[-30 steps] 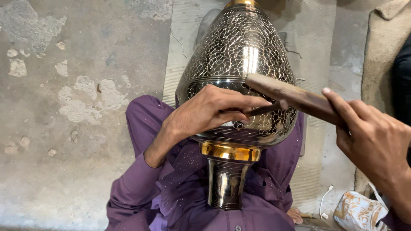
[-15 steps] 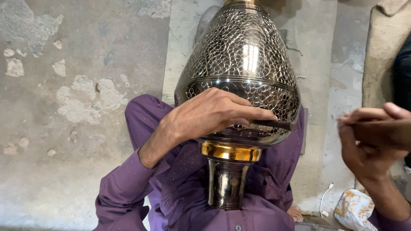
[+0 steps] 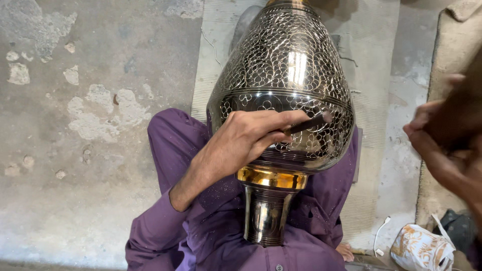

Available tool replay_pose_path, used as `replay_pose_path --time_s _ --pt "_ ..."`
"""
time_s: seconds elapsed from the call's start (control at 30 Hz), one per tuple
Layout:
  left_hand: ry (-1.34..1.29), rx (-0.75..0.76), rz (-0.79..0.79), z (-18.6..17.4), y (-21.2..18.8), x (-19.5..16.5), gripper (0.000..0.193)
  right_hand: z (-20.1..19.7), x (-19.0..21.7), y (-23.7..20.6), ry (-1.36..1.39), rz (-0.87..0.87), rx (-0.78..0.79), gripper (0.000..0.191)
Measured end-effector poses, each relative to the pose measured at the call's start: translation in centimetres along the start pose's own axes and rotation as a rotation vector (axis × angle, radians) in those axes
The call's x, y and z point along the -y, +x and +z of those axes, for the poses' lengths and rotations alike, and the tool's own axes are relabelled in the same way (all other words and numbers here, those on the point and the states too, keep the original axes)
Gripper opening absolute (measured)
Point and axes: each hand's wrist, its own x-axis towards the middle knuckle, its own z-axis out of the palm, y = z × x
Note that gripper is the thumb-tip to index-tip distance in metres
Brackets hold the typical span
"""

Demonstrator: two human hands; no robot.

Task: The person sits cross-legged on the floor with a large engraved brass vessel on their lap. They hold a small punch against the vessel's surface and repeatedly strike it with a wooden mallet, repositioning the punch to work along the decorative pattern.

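Left hand (image 3: 241, 138) fingers clamp a chisel (image 3: 306, 123) on the vase (image 3: 286, 75); blurred right hand (image 3: 447, 145) perhaps grips a mallet. A skewed blow could scar the pattern.

Head camera looks steeply down (close) at the lap.

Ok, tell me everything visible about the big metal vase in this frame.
The metal vase is large and bulbous, dark with fine silvery engraved floral and scale patterns, banded lines around its widest part. A polished brass collar and dark shiny neck point toward the person. It lies across the purple-clothed lap. The left hand rests on it, pressing a thin dark tool against it.
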Motion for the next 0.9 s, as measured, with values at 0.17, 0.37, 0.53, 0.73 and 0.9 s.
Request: replay_pose_path --time_s 0.17,0.37,0.53,0.73,0.9 --pt "-0.014 -0.167 -0.002 0.9 -0.7 -0.3 0.044 -0.6 -0.7 2.1 -0.421 -0.228 0.129 0.063" --pt "-0.127 -0.409 -0.079 2.8 -2.2 -0.9 0.04 -1.3 -2.9 3.9 -0.529 -0.246 0.226 0.054" --pt "-0.243 -0.528 -0.199 3.5 -2.8 -1.7 0.044 0.1 -3.2 6.5 -0.306 -0.293 0.18 0.052" --pt "-0.255 -0.565 -0.207 4.1 -2.8 -2.3 0.043 -0.7 2.3 7.4 -0.378 -0.359 0.28 0.062" --pt "-0.279 -0.627 -0.221 4.6 -2.8 -2.5 0.043 -0.5 9.8 9.7 -0.685 -0.681 0.362 0.064"
